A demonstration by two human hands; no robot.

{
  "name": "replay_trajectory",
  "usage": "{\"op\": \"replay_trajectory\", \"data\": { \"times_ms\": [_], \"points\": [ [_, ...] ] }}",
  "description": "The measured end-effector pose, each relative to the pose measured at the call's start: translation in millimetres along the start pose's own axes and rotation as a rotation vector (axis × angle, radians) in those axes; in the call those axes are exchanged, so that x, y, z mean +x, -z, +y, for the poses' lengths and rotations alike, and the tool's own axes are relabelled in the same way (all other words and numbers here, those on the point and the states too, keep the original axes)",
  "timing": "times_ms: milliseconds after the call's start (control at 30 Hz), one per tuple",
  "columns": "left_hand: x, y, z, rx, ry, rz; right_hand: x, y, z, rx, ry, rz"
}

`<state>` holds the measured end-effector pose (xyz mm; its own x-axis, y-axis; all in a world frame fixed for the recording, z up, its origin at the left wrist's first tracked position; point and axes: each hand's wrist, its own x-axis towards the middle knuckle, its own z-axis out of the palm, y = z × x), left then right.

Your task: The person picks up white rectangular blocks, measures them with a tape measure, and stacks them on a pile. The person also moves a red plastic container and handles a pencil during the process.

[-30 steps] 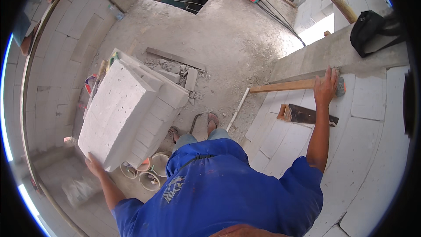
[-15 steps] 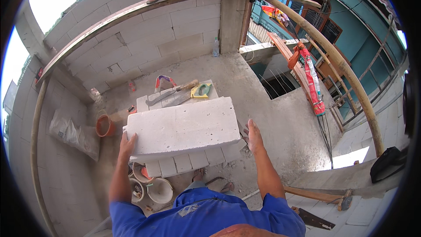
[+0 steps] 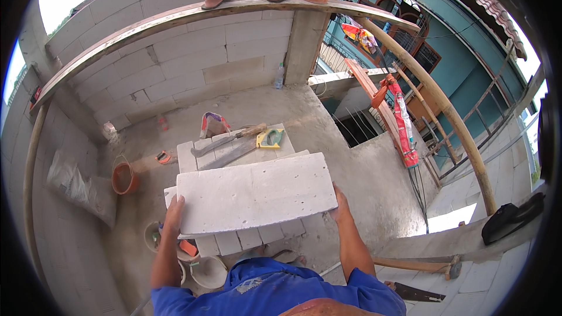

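A long white lightweight concrete block (image 3: 257, 194) spans the space between my hands. My left hand (image 3: 174, 213) grips its left end, and my right hand (image 3: 339, 202) presses against the right end; the fingertips are partly hidden. Edges of another white block (image 3: 170, 195) show behind and left of it. Underneath, a stack of smaller blocks (image 3: 249, 239) forms a work surface. On the stack's far part lie a hand saw (image 3: 234, 153) with a yellow and green handle and a machete-like blade with a wooden handle (image 3: 253, 131). Whether the held block touches the one below, I cannot tell.
Buckets (image 3: 208, 272) stand by my left arm; an orange bucket (image 3: 125, 179) and a white sack (image 3: 82, 187) are farther left. A floor opening (image 3: 354, 129) lies at right. Another person's feet (image 3: 219, 0) stand on a raised plank (image 3: 175, 19). A hammer (image 3: 452, 267) lies lower right.
My right hand, earlier spread and apart from the block, has closed in on its right end. The block has shifted right and toward me relative to the one beneath. The view has tilted slightly.
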<state>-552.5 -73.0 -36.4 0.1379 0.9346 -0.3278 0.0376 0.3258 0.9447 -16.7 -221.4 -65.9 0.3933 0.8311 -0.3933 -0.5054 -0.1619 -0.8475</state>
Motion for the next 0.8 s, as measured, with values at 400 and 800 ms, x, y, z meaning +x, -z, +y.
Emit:
{"op": "replay_trajectory", "data": {
  "times_ms": [400, 800],
  "points": [
    [13, -3, -26, -0.411, 0.025, 0.062, -5, -9, -13, 0.088, -0.171, 0.022],
    [-150, -48, 6, -0.405, 0.249, 0.197, -66, 41, -30, -0.013, -0.132, -0.200]
  ]
}}
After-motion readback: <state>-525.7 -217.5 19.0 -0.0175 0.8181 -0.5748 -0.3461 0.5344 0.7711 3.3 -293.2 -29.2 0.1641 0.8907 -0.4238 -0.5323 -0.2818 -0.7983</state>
